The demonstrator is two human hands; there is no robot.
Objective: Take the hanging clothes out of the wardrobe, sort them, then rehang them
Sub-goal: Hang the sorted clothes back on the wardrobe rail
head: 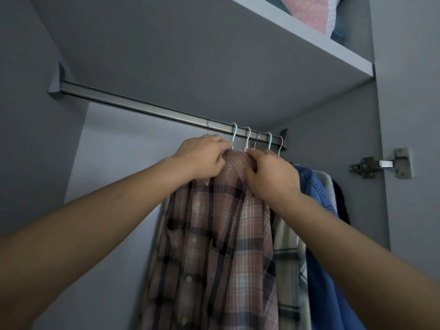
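A pink and dark plaid shirt (214, 246) hangs from the metal rail (133, 104) on a light blue hanger (234, 135). My left hand (202, 157) pinches the shirt's collar on the left side. My right hand (269, 175) grips the collar on the right side. Behind it to the right hang a cream plaid shirt (289, 258), a blue denim garment (319, 210), a grey garment (327, 181) and a dark garment (341, 201). Several hanger hooks, white, metal and light blue, crowd the rail's right end.
A grey shelf (309, 39) runs above the rail and bears a pink and white folded item (312, 10). The wardrobe's right wall carries a metal door hinge (381, 164). The left part of the rail has no hangers.
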